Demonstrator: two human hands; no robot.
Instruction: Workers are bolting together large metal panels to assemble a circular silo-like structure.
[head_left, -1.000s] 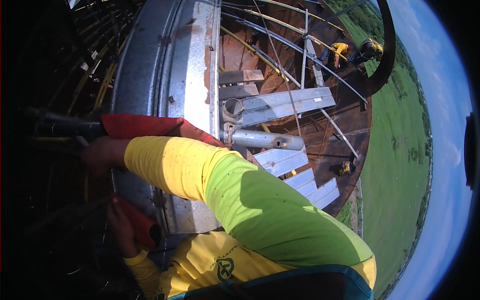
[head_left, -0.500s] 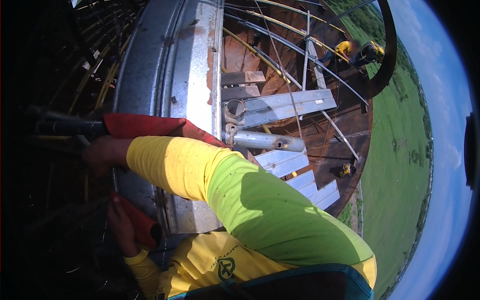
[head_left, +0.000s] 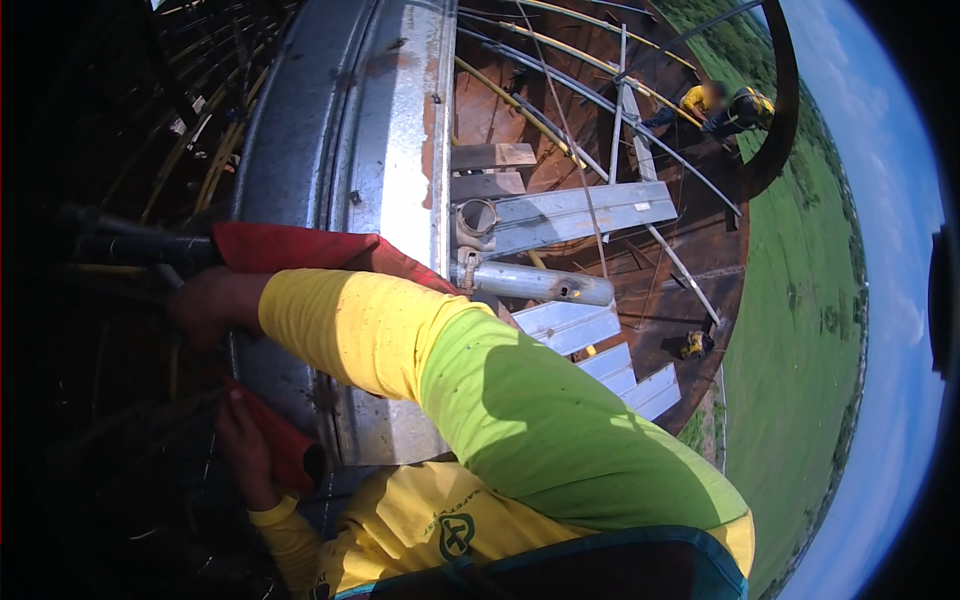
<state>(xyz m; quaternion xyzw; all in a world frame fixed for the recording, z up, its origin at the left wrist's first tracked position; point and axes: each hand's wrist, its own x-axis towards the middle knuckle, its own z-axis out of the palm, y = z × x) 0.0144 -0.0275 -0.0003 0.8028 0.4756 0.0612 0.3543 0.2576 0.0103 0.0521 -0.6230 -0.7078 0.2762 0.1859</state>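
Note:
My right arm, in a green and yellow sleeve, reaches across from the lower right. My right hand [head_left: 203, 305] is in deep shadow at the left, beside a dark pipe [head_left: 150, 248]; its fingers are hidden. A red sheet of cloth-like material [head_left: 300, 247] lies beyond my right forearm, over a long ribbed metal plank [head_left: 390, 130]. Lower down, my left hand [head_left: 245, 450] is closed on the edge of a red piece [head_left: 285, 440] with a curled, dark-mouthed end. Whether both red parts are one piece, I cannot tell.
Right of the plank are a short grey tube with a clamp [head_left: 540, 282], more metal planks [head_left: 580, 215], timber blocks [head_left: 492, 156] and crossing pipes [head_left: 540, 52] above a rusty curved surface. Two people [head_left: 735, 105] work at the far right. Grass lies far below; the left is dark.
The view has shifted slightly, so the planks and pipes sit a little further right. Both my hands keep nearly the same places.

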